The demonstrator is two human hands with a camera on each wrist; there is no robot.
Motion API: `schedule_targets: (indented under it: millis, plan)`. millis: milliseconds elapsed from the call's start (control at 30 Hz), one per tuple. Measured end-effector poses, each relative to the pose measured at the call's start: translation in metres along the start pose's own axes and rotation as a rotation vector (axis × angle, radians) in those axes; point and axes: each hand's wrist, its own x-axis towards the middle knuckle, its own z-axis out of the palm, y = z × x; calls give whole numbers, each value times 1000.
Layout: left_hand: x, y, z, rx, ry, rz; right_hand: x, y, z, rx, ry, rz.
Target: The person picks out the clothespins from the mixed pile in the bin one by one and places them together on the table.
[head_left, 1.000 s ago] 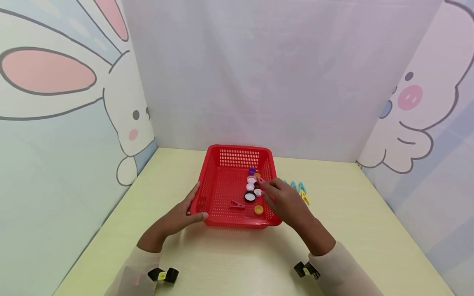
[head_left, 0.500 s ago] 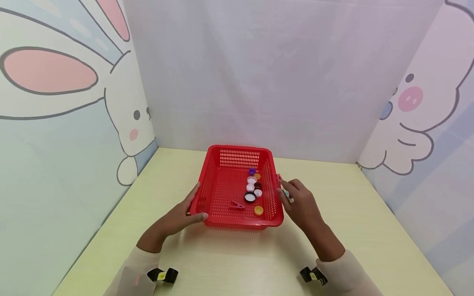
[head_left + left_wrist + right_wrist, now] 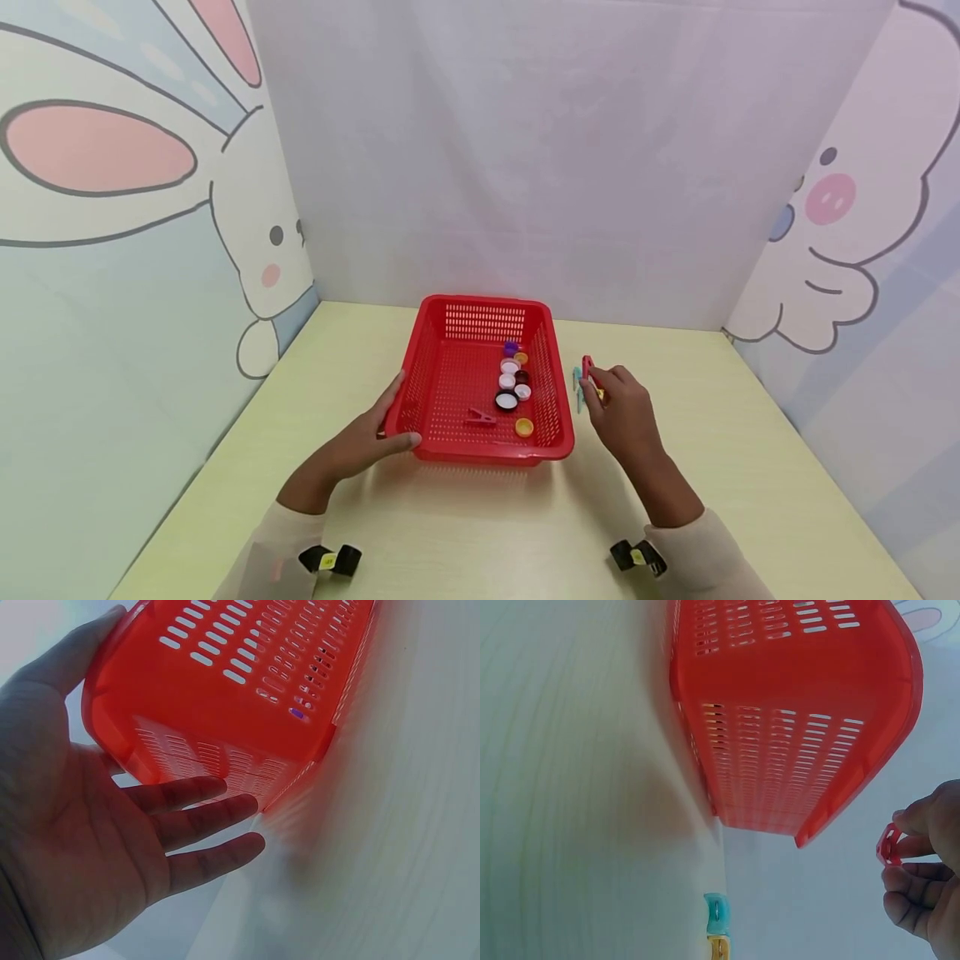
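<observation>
A red plastic basket with slotted walls stands on the table. My left hand rests against its near left corner, thumb along the rim; in the left wrist view the other fingers extend loosely beside the outer wall. To the right of the basket, my right hand pinches a red clothespin between thumb and fingers, above the table. Another pinkish-red clothespin lies in the basket. Also inside are several bottle caps, among them a black-rimmed one, a yellow one and a purple one.
Teal clothespins lie on the table to the basket's right, partly hidden by my right hand. A yellow clothespin shows beside a teal one in the right wrist view. A pale curtain hangs behind the table, with cartoon-printed walls at both sides.
My right hand has lifted the red clothespin out of the basket, over its right rim, to above the teal and yellow clothespins. My left hand has stayed at the corner.
</observation>
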Motion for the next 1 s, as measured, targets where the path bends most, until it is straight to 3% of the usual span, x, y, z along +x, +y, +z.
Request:
schedule_targets:
  millis: [100, 333, 500, 800, 1000]
  plan:
    - [0, 0, 0, 5, -1, -2, 0, 3, -2, -37, -78, 76]
    - [1, -1, 0, 0, -1, -6, 3, 9, -5, -87, -345, 237]
    - [1, -1, 0, 0, -1, -4, 3, 15, -1, -80, -473, 319]
    - [1, -1, 0, -2, -3, -10, 0, 25, 10, -105, -592, 401]
    - [1, -1, -1, -4, 0, -13, -1, 28, 15, -141, -640, 396]
